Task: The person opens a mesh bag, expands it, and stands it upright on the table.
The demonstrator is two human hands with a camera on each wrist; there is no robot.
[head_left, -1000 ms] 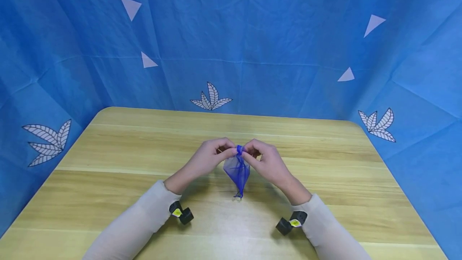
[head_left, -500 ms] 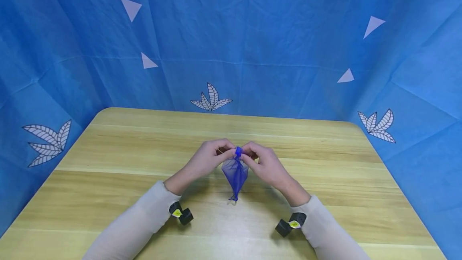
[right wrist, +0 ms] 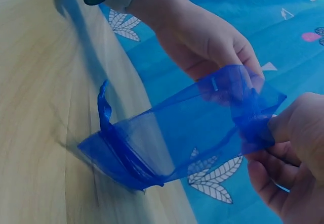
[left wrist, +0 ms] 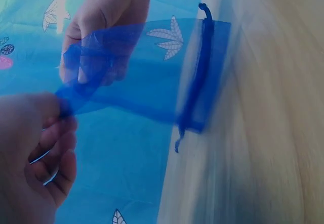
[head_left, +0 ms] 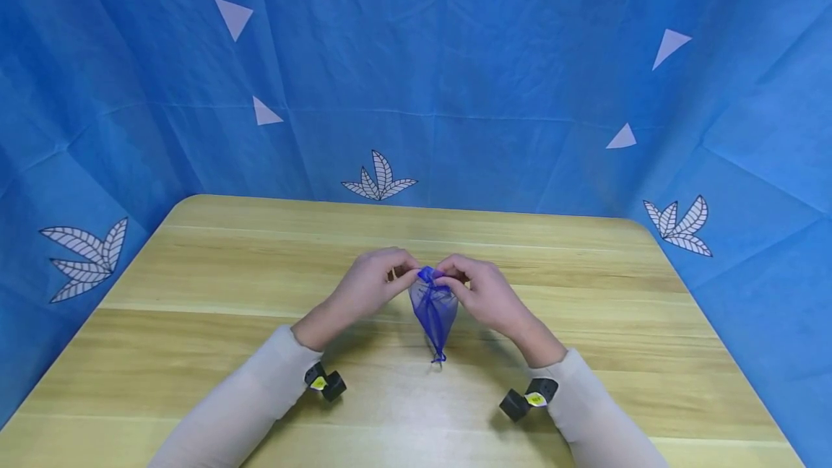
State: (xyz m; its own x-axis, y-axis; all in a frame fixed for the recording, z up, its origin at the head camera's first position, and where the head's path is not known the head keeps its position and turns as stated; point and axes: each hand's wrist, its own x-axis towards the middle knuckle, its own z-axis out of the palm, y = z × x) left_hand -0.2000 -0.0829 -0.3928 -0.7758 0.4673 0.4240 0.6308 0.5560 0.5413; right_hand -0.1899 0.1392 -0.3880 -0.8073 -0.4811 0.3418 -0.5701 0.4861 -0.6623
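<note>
A sheer blue drawstring pouch (head_left: 437, 313) hangs between both hands over the table, its narrow end pointing toward the person. My left hand (head_left: 373, 280) pinches one top corner of it between thumb and fingers. At the other top corner, my right hand (head_left: 486, 296) pinches the fabric. The left wrist view shows the dark drawstring (left wrist: 197, 77) at the end away from the hands, with a short loop at each side. Through the thin mesh (right wrist: 187, 123) in the right wrist view, the left hand and the backdrop show.
A light wooden table (head_left: 260, 244) with rounded far corners lies under the hands. Blue cloth (head_left: 507, 78) with white leaf and triangle prints surrounds it. Each wrist wears a black camera, the left one (head_left: 334, 386) and the right one (head_left: 515, 405), over pale sleeves.
The pouch's hanging end swings slightly left, then back to the right. Its pinched end now looks a little more spread between the fingers. Both hands have barely moved.
</note>
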